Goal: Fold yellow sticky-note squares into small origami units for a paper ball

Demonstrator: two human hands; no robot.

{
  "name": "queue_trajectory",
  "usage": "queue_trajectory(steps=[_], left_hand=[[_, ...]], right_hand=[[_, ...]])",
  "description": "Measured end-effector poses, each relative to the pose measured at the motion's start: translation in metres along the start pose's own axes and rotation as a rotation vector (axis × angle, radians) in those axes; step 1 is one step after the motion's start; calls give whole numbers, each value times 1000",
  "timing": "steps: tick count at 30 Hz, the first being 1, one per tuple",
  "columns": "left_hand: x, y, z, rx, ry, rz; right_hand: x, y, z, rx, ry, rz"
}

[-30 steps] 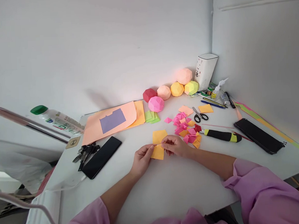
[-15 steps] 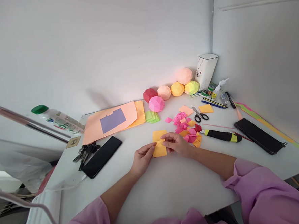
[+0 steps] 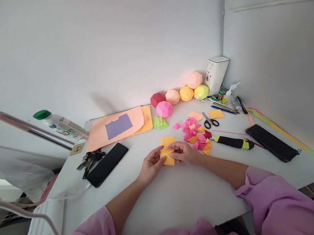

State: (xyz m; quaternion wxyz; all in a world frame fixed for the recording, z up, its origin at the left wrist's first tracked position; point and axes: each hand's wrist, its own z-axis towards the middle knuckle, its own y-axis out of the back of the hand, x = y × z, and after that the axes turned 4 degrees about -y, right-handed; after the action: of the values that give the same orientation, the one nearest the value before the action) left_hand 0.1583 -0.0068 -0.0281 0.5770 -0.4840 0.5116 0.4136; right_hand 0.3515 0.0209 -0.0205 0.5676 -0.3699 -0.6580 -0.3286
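Observation:
Between my two hands is a small yellow-orange paper (image 3: 169,160). My left hand (image 3: 150,166) pinches its left edge with thumb and fingers. On the right side, my right hand (image 3: 185,153) holds the same paper, thumb and fingertips on its upper face. Just behind it lies another yellow-orange paper (image 3: 169,140) on the white table (image 3: 161,195), partly covered by my fingers. A pile of small folded pink, orange and red pieces (image 3: 193,127) sits right behind my right hand.
Scissors (image 3: 210,120) and a cutter (image 3: 233,142) lie to the right, near a black case (image 3: 272,142). Faceted paper balls (image 3: 172,97) line the wall. At left are a black phone (image 3: 107,165), keys (image 3: 92,160) and large peach sheets (image 3: 115,129).
My right fingers have shifted slightly down and left over the paper. The fingers of my left hand have lifted a little and spread from its thumb, and the held paper has tilted slightly.

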Motion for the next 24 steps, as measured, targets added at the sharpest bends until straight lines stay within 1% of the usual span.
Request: queue_trajectory(steps=[4,9,12,15,17,21,24], left_hand=[[-2,-1,-2,45,14,26],[-3,-1,-3,24,3,93],[-2,0,-3,32,-34,125],[0,2,-2,27,-78,121],[1,3,-1,6,-70,94],[1,2,1,-51,-17,20],[-1,1,2,-70,-42,-24]], right_hand=[[-3,-1,0,25,20,-33],[-7,-1,1,38,47,-29],[-6,-1,0,57,39,-25],[-4,-1,-1,78,34,-27],[-3,-1,-1,83,40,-14],[-5,-2,1,16,43,-7],[-5,-3,2,-27,-1,-60]])
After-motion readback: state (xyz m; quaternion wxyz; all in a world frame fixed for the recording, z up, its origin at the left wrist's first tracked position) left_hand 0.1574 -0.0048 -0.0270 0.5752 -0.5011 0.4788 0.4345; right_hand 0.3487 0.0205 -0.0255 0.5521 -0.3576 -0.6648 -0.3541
